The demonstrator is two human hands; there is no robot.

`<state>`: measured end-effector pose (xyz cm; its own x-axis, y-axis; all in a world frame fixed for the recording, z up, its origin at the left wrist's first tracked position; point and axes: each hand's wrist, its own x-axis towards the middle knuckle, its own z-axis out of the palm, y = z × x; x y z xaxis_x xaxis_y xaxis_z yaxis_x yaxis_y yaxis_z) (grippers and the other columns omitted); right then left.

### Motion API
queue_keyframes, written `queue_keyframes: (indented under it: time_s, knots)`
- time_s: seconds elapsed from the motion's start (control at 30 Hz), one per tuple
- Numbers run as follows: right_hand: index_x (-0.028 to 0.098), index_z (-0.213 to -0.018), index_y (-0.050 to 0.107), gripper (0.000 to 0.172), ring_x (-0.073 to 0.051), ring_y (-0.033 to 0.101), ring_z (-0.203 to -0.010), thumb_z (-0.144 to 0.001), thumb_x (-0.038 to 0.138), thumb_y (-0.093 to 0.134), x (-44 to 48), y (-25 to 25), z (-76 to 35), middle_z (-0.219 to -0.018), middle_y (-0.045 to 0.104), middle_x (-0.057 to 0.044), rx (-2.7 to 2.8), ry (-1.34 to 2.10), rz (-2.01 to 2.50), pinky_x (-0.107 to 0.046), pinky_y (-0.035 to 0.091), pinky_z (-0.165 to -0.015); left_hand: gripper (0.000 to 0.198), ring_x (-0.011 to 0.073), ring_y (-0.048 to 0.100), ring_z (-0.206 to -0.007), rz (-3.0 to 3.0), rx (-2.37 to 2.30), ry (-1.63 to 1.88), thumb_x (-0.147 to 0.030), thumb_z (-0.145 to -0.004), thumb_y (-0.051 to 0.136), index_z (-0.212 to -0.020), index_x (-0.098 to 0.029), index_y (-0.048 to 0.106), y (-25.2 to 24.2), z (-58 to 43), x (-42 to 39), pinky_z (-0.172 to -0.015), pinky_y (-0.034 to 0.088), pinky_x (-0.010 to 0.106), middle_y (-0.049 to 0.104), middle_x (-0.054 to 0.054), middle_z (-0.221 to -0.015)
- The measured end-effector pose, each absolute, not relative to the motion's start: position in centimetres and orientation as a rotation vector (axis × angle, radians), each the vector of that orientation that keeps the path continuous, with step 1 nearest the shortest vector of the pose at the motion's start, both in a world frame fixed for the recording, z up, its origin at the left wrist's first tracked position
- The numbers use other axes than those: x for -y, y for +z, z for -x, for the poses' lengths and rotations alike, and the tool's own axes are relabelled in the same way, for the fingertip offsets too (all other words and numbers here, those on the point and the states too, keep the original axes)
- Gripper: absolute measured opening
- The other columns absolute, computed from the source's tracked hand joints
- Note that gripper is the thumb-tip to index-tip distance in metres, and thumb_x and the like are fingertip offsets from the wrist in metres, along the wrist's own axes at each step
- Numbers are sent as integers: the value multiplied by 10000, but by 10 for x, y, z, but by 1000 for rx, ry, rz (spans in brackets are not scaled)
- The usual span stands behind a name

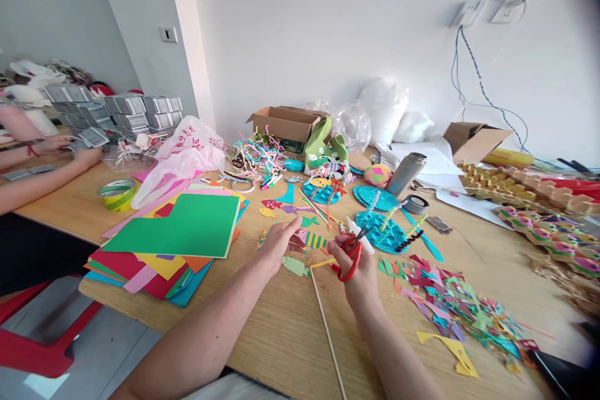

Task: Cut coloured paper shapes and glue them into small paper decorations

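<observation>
My right hand (360, 275) grips scissors (351, 257) with red handles, their blades pointing up and away. Its fingertips are at one end of a paper fish (315, 240) with green and yellow stripes; whether they pinch it I cannot tell. At the fish's other end is my left hand (276, 246), fingers stretched out and apart from the thumb. A pale green paper fish (295, 265) lies just below the left hand. Beyond the hands are a green fish (308, 221), a red fish (270, 204) and a yellow fish (267, 212). A thin wooden stick (325, 325) points toward me.
Coloured paper sheets (187, 225) are stacked on the left, near yellow-green tape (117, 194). Paper scraps (459, 300) cover the right side. Blue decorated discs (382, 231), a steel flask (407, 175) and a cardboard box (285, 125) stand behind. A co-worker's hands (87, 153) handle grey packs.
</observation>
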<state>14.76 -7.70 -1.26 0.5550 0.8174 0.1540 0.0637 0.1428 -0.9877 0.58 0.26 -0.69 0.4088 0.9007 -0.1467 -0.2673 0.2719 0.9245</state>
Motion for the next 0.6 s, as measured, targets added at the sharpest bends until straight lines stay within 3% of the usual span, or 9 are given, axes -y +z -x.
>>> queue_keyframes:
  time_s: [0.33, 0.5, 0.6]
  knots:
    - [207, -840, 576, 337, -172, 567, -672, -675, 426, 773, 77, -18, -148, -734, 606, 0, 914, 669, 1343, -277, 411, -568, 245, 108, 589, -577, -1117, -869, 768, -297, -585, 823, -698, -131, 682, -13, -4, -4, -590, 475, 238, 681, 42, -684]
    - [197, -770, 597, 306, -188, 603, -747, -761, 485, 701, 80, -8, -145, -769, 636, -22, 934, 624, 1332, -300, 446, -661, 281, 111, 603, -571, -985, -808, 741, -280, -556, 844, -721, -124, 679, -10, -1, -6, -580, 481, 235, 673, 35, -669]
    - [203, -788, 588, 348, -186, 590, -728, -707, 505, 744, 81, -5, -141, -764, 626, -13, 905, 668, 1336, -294, 438, -637, 338, 118, 621, -578, -841, -738, 765, -267, -517, 872, -754, -126, 676, -9, -2, -7, -588, 495, 245, 679, 34, -698]
